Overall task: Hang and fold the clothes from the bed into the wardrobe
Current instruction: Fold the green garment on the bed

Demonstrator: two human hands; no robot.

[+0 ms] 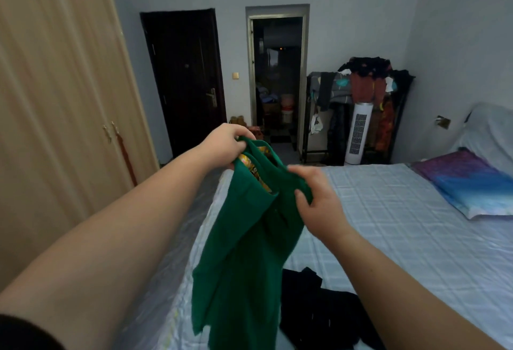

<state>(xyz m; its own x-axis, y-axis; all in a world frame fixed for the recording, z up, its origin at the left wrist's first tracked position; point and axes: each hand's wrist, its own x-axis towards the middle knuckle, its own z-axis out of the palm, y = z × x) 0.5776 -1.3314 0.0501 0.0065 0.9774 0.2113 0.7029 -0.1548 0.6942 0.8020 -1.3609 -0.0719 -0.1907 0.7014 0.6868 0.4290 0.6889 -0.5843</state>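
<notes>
Left hand (224, 144): fingers curled round top edge of green garment (244, 241), at one side of neck opening. Right hand (316, 199): pinching same garment at other side of opening, thumb on front face. Garment held up above near edge of bed (388, 224), hanging free below both hands, not touching sheet. Yellow printed patch or lining visible inside opening; nature not determinable.

Black clothing (319, 310) lying on bed, below and just right of hanging garment, not yet dealt with.

Step in hand, by judgement: opening out garment ahead of hanging or folding. Recommended practice: shift both grips to shoulder seams, draw apart until top edge runs straight, shake once to drop creases, confirm front face and right side out before moving to wardrobe.

Wardrobe (63, 99): well left of bed, both doors closed, contents hidden; one hand to be freed for handles (111, 130). No hanger in view.

Clothes rack (361, 94) beyond far end of bed: heaped with dark and red garments.
</notes>
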